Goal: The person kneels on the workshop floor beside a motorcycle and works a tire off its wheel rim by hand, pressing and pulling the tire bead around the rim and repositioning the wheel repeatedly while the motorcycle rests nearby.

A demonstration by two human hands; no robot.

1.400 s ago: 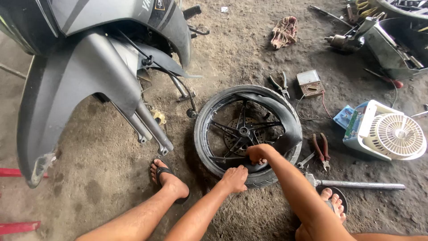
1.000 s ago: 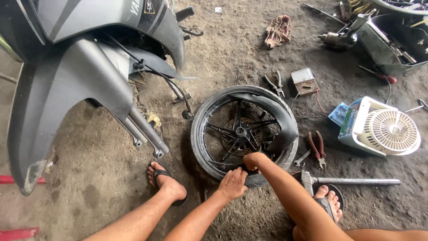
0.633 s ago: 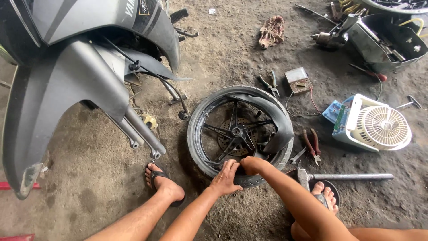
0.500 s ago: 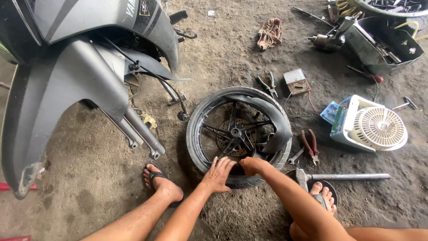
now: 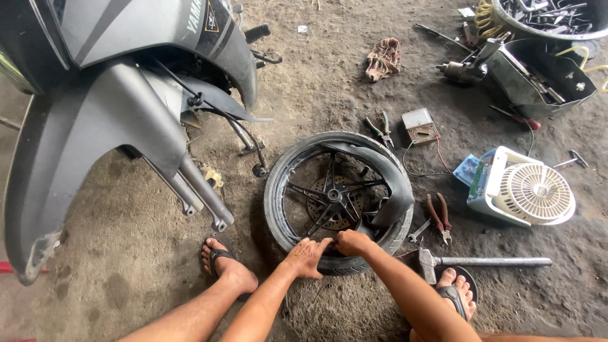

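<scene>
Far left: grey scooter [image 5: 107, 114], front wheel off, bare fork legs [image 5: 206, 202] hanging over the dirt floor [image 5: 126, 266]. Person's left foot in a black sandal [image 5: 225, 266] planted on the dirt just below the fork ends. Centre: motorcycle wheel [image 5: 335, 199] lying flat on the ground, black spoked rim, tyre [image 5: 396, 190] partly peeled and folded up on its right side. Left hand [image 5: 306, 256] laid flat on the near edge of the tyre, fingers spread and pressing down. Right hand [image 5: 352, 242] just beside it, touching, fingers curled over the tyre edge at the rim; what it pinches, cannot tell. Right of the wheel: red-handled pliers [image 5: 438, 215], a hammer [image 5: 481, 261] by the right foot [image 5: 456, 291], then a small white fan [image 5: 525, 190] lying face up.
</scene>
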